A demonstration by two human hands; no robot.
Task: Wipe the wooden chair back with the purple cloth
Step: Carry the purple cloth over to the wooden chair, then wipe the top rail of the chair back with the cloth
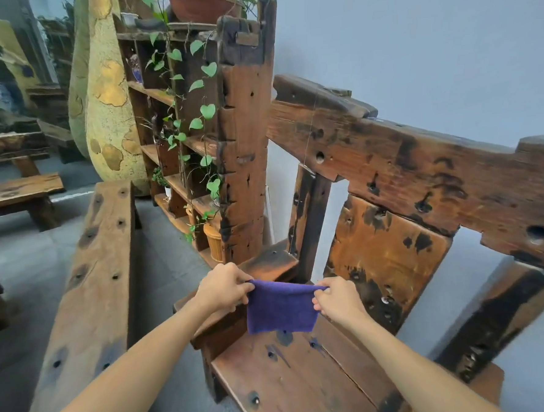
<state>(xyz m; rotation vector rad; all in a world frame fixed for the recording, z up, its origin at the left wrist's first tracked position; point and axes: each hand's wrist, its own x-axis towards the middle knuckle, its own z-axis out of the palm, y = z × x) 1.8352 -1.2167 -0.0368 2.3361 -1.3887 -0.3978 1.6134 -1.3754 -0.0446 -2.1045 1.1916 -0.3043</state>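
A purple cloth (280, 310) hangs stretched between my two hands above the chair seat (294, 382). My left hand (221, 287) pinches its upper left corner, and my right hand (336, 297) pinches the upper right corner. The wooden chair back (385, 253) rises just behind the cloth: a dark-stained centre panel under a heavy top rail (421, 171) with holes and black marks. The cloth hangs apart from the chair back, a short way in front of it.
A rough wooden shelf unit (244, 137) with trailing green plants stands left of the chair. A long wooden bench (90, 280) runs along the left. A tall yellow vase (108, 98) and more benches stand behind. A grey wall is behind the chair.
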